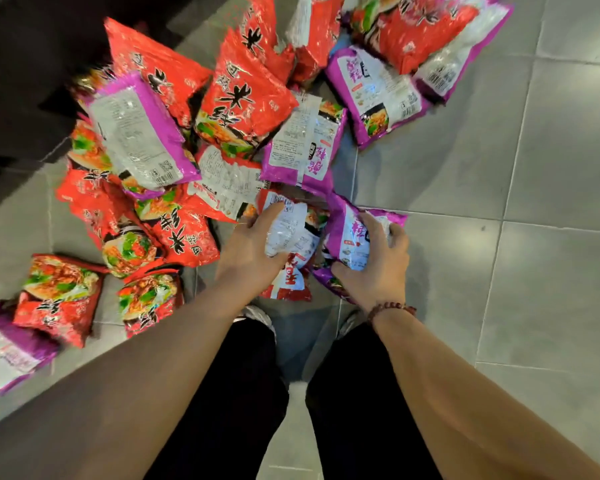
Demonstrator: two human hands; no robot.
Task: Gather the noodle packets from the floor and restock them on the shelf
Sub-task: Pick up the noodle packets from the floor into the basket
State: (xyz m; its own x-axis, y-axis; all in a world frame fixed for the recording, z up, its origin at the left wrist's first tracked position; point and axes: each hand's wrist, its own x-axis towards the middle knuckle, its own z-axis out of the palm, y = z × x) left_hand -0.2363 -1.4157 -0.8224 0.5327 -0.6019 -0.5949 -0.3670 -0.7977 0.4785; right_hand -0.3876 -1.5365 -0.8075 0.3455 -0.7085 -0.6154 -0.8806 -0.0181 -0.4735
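Several red and purple noodle packets lie heaped on the grey tiled floor, from the far right to the near left. My left hand (248,249) is closed around a red packet (293,237) that shows its white printed back, just in front of my feet. Beside it, my right hand (378,261), with a bead bracelet on the wrist, grips a purple packet (347,237). The two held packets touch each other. No shelf shows in this view.
A pile of red packets (246,95) and purple packets (378,91) fills the floor ahead. More packets (59,296) lie at the near left. A dark surface (32,64) sits at the far left. Bare grey tiles (534,237) spread to the right. My black trousers and shoes are below.
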